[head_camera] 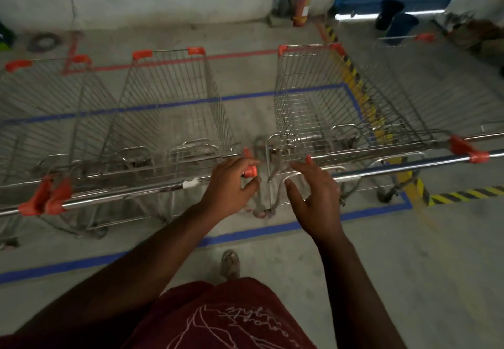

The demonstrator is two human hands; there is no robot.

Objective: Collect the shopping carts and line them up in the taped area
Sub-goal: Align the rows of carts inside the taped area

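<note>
three wire shopping carts stand side by side inside the blue tape outline (pixel 272 230) on the floor, long axes running away from the person, handles nearest. the baskets hold no goods. left hand (pixel 231 185) curls its grip round the middle cart (pixel 169 108) handle's orange end cap (pixel 250 171); right hand (pixel 316 198) hovers, fingers spread, by the right cart (pixel 327 97) handle.

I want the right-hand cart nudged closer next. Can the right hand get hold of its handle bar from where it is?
Probably yes. The right hand, fingers spread, hovers just short of the handle bar of the right cart, and nothing lies between them.
</note>
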